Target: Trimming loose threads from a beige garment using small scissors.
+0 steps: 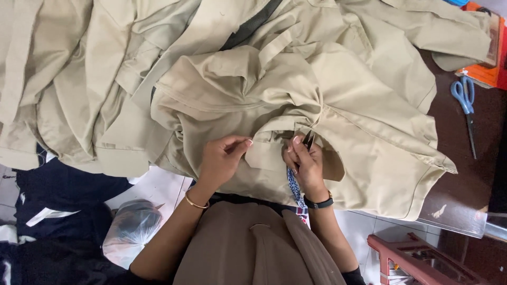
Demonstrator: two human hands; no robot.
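- head view, garment: a beige cotton uniform shirt (274, 105) lies crumpled on the dark brown table (465, 184), its lower edge hanging over the near side toward the person; a small pocket flap or tab (264, 153) sits between the two hands.
- head view, left hand (222, 158): fingers closed to a narrow pinch on the fabric just beside the flap, holding it taut; a thin gold bangle is on the wrist.
- head view, right hand (303, 163): closed around a small dark thread snipper (308, 140), its tips pointing up against the cloth at the flap's right edge; a black band is on the wrist, and a blue-and-white patterned lanyard (293, 187) hangs below the hand.
- head view, surroundings: more beige shirts (79, 68) are heaped to the left and behind; blue-handled scissors (465, 105) lie on the bare table at right, well apart from the hands; an orange card or folder (491, 71) is at the far right corner; a clear plastic bag (131, 227) and dark navy cloth (58, 195) are on the floor at left; a red stool (417, 258) is at lower right.
- risk, judged: the snipper tips rest close to the shirt weave, so a slip could nick the cloth rather than a loose thread; slack in the pinch would let the fabric bunch into the blades.
- risk, judged: the overhanging shirt could slide off the table edge.
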